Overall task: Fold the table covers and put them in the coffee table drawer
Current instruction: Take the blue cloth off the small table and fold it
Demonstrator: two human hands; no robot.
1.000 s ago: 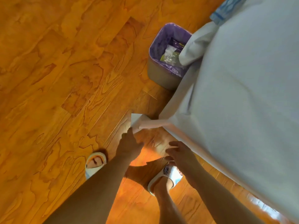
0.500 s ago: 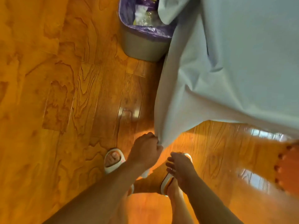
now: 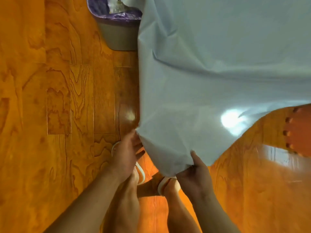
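A large pale grey-white table cover (image 3: 210,73) hangs in front of me and fills the upper right of the head view. Its lower left corner is gathered between my two hands. My left hand (image 3: 127,153) pinches the cover's left edge near the corner. My right hand (image 3: 195,172) grips the bottom edge of the same corner from below. The rest of the cover billows up and to the right, with a bright light spot showing through it. The coffee table and its drawer are out of sight.
A grey waste bin (image 3: 117,36) with a purple liner stands on the wooden floor (image 3: 50,115) at the top, just left of the cover. An orange mat (image 3: 301,130) lies at the right edge. My feet in white slippers (image 3: 161,182) are below my hands.
My right hand has taken hold of the cover's bottom edge, and both hands have lifted the corner higher. The cover now spreads wider across the view and the bin has slid toward the top.
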